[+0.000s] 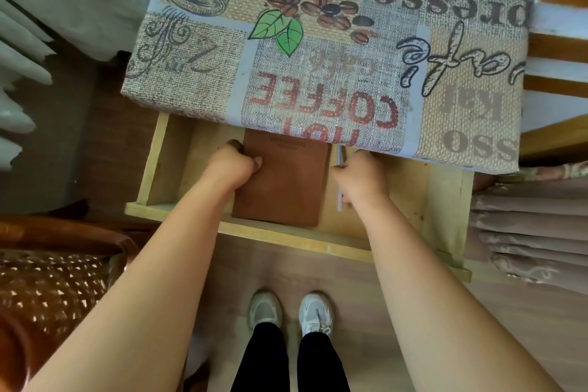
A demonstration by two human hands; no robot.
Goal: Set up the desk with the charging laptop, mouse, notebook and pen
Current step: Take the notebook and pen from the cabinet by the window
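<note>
A brown notebook (286, 181) lies flat in the pulled-out wooden drawer (286, 237) under the desk. My left hand (230, 165) grips the notebook's left edge, thumb on the cover. Just right of the notebook lies a slim silver pen (339, 153), partly hidden by my right hand (361, 177), whose fingers are closed around it. The desk (334, 41) above is covered with a coffee-print cloth. No laptop or mouse is in view.
A woven chair seat (47, 289) with a dark wooden frame stands at the lower left. Pleated beige curtains (534, 232) hang at the right, and white fabric at the left. My feet in white sneakers (289, 312) stand on the wood floor below the drawer.
</note>
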